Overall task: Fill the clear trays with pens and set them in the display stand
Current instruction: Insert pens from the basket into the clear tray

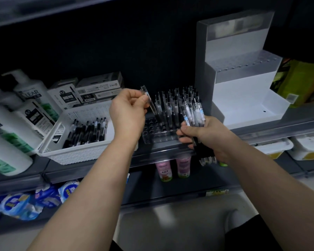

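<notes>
A clear tray (159,136) with rows of holes sits on the grey shelf, its back rows filled with upright pens (172,104). My left hand (129,111) pinches a single pen (149,99) just left of and above the tray. My right hand (205,134) grips a bunch of pens (194,113) at the tray's right end. The white stepped display stand (243,91) stands to the right, with a clear tray (243,60) on its upper step and its lower step bare.
A white perforated basket (80,153) of loose pens sits left of the tray, with pen boxes (98,89) behind it and shampoo bottles (25,109) further left. Green packages (301,82) stand right of the stand. Lower shelves hold bottles and blue packs.
</notes>
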